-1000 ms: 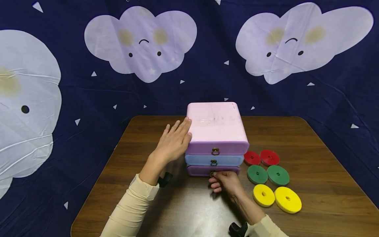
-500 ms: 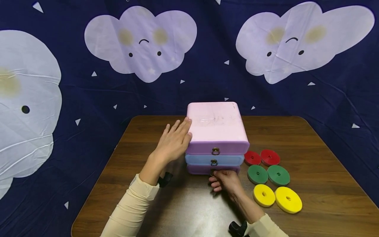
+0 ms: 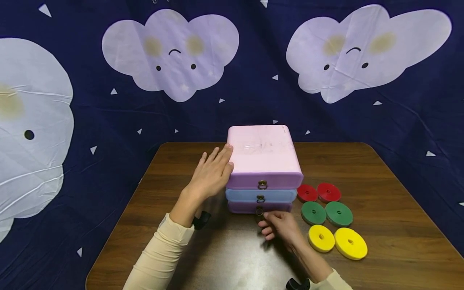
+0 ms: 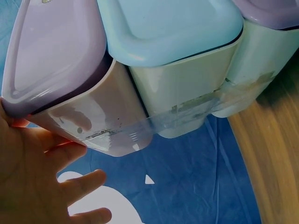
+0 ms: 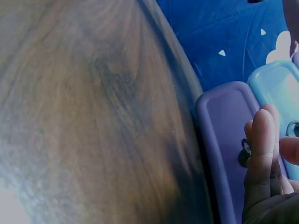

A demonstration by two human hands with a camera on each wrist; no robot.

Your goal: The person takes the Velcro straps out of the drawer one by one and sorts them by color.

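A small drawer cabinet [image 3: 262, 149] stands on the table, with a pink top and three drawers flush in its front. The top drawer [image 3: 239, 181] is purple, the middle drawer [image 3: 239, 195] blue and the bottom drawer [image 3: 241, 207] purple. My left hand [image 3: 212, 173] rests against the cabinet's left side near the top, fingers extended, thumb at the front corner. Just right of the bottom drawer's ring pull [image 3: 259, 211], my right hand [image 3: 282, 227] has relaxed, bent fingers around nothing. In the right wrist view, its fingers [image 5: 261, 149] overlap the bottom drawer's front beside the ring.
Right of the cabinet lie flat rolls in pairs: red rolls [image 3: 328, 192] at the back, green rolls [image 3: 338, 214] in the middle, yellow rolls [image 3: 351, 243] nearest. Behind the wooden table [image 3: 145, 225] hangs a dark blue cloth [image 3: 261, 108] with cloud shapes.
The bottom drawer has slid the last little way in under my right hand. That hand has since come off the ring pull, slightly to the right. My left hand stays in place.
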